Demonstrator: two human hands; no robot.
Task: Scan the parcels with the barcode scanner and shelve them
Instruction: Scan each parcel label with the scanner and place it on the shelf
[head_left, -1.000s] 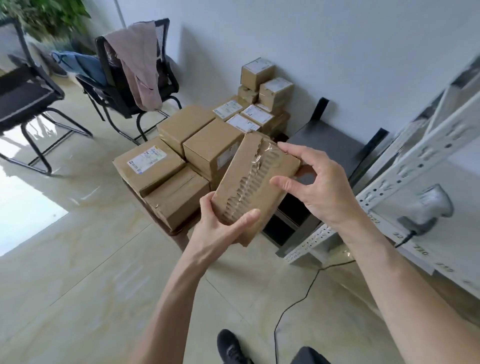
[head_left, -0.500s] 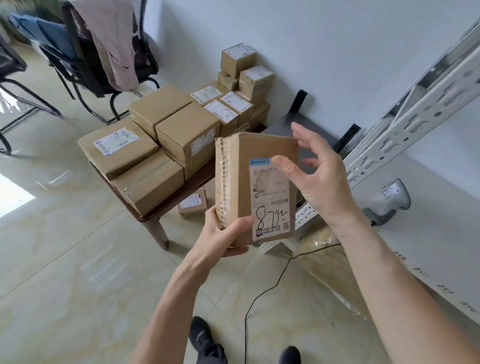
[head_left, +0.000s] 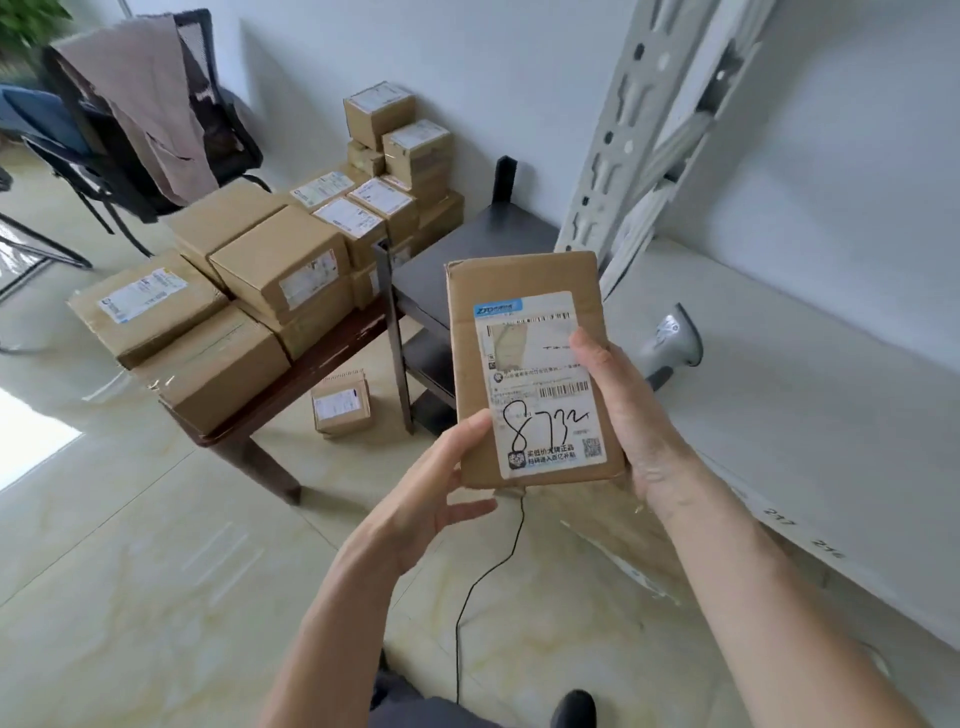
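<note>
Parcel (head_left: 524, 364), flat brown cardboard, glossy label, held by both hands.

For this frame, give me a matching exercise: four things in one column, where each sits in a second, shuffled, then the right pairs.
Things:
1. parcel with handwritten number
2. barcode scanner
3. small lone parcel
4. beige garment

Places:
A. draped over a chair back
B. on the floor under the wooden table's edge
C. held between the left hand and right hand
D. lying on the white shelf

Pairs: 1-C, 2-D, 3-B, 4-A
</note>
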